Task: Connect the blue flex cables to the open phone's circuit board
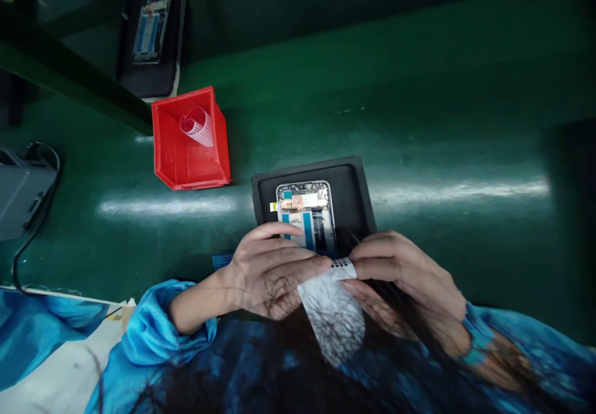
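The bench has a smooth, glossy green top with a pale streak of reflected light across it; the room beyond falls into deep shadow. A dark green bar slants across the upper left. Far left stands a grey box-shaped device with a black cable looping down to the bench edge.

An open red plastic bin holds a curled pinkish-white sheet patterned with dots. Behind it, a black tray carries an opened phone body.

Nearest the worker, a black rectangular tray with a raised rim bears an opened silver-framed phone with exposed circuitry and blue strips; a small yellow tab projects from its left edge. Markings on the board are too small to read.

A thin white sheet printed with black dots is held in front of the phone. The left hand, partly over the phone's lower end, pinches its upper edge; the right hand has fingertips closed on its right corner.
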Available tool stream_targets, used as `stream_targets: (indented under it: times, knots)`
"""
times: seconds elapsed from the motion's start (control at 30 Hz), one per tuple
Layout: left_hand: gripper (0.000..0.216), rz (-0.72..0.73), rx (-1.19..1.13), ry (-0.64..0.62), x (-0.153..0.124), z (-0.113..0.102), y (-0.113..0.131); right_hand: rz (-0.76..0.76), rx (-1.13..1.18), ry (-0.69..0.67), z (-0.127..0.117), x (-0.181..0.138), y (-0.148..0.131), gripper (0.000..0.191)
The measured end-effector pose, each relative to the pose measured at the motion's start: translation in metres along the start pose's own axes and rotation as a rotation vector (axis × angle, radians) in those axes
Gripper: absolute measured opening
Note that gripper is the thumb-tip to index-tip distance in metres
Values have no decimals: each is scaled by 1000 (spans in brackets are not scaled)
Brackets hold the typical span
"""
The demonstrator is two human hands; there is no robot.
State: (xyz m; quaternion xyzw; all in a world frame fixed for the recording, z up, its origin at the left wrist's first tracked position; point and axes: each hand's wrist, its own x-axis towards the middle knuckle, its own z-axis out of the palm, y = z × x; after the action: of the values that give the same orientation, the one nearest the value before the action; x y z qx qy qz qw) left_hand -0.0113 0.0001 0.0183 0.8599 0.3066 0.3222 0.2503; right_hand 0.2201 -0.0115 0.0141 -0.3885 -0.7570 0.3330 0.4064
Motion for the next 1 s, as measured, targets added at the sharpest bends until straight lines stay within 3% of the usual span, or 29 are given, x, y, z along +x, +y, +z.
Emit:
stream_targets:
  times: [0.1,0.37,1.0]
  knots:
    - [32,-80,-164,22,8,-2,2,21,-15,9,-2,2,0,14]
    - [20,-28,86,70,6,4,1,7,-24,-11,1,5,1,7]
    - [8,-24,-10,87,-7,16,-6,44,-19,-35,2,4,5,16]
